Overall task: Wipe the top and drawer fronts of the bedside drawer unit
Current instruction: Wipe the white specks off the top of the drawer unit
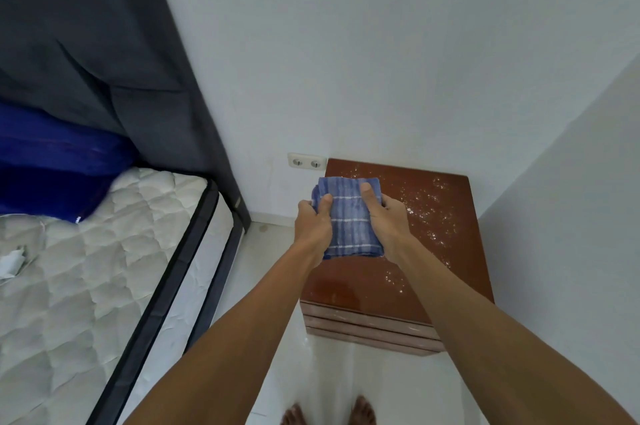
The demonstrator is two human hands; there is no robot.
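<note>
A brown bedside drawer unit (446,244) stands in the room's corner, its glossy top speckled with white dust on the right and far side. Its drawer fronts (363,329) show as stacked edges below the near rim. A folded blue cloth with white stripes (349,220) is held over the top's left part. My left hand (313,224) grips the cloth's left edge, thumb on top. My right hand (389,224) grips its right edge, thumb on top. Whether the cloth touches the wood is unclear.
A bare quilted mattress (86,272) with a blue pillow (59,161) lies to the left, backed by a dark headboard (104,44). A double wall socket (306,161) sits just left of the unit. White walls close in behind and right. My bare feet (329,412) stand on the white floor.
</note>
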